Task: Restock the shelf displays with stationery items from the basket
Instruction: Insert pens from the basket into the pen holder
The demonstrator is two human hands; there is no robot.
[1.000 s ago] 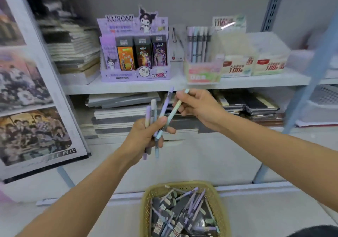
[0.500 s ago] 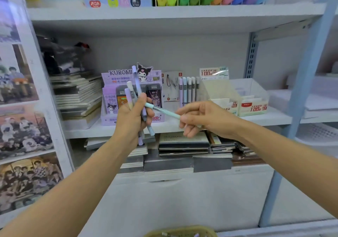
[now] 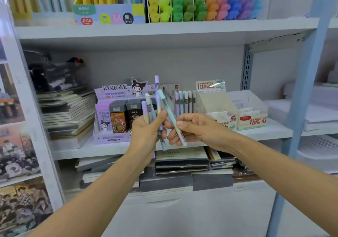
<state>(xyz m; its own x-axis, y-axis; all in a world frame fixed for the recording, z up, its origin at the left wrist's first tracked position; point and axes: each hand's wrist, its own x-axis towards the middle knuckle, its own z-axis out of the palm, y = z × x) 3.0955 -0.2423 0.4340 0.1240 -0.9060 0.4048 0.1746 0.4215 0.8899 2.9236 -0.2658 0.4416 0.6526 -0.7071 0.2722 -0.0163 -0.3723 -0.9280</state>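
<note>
My left hand (image 3: 146, 132) grips a bunch of pastel pens (image 3: 149, 107), purple, yellow and blue, held upright in front of the middle shelf. My right hand (image 3: 195, 129) pinches one mint-green pen (image 3: 169, 112), tilted with its cap up and to the left, right beside the bunch. Behind the hands, a row of similar pens (image 3: 183, 102) stands in a display on the shelf. The basket is out of view.
A purple Kuromi display box (image 3: 111, 119) stands left of the pen row; clear boxes with lead packs (image 3: 250, 116) stand to the right. Notebooks (image 3: 67, 112) are stacked at the left and on the lower shelf. Coloured highlighters (image 3: 201, 6) fill the top shelf. A blue post (image 3: 303, 83) rises at the right.
The view has tilted up, so the basket has dropped out of sight. My right hand has pulled the mint-green pen out of the bunch and turned it more upright.
</note>
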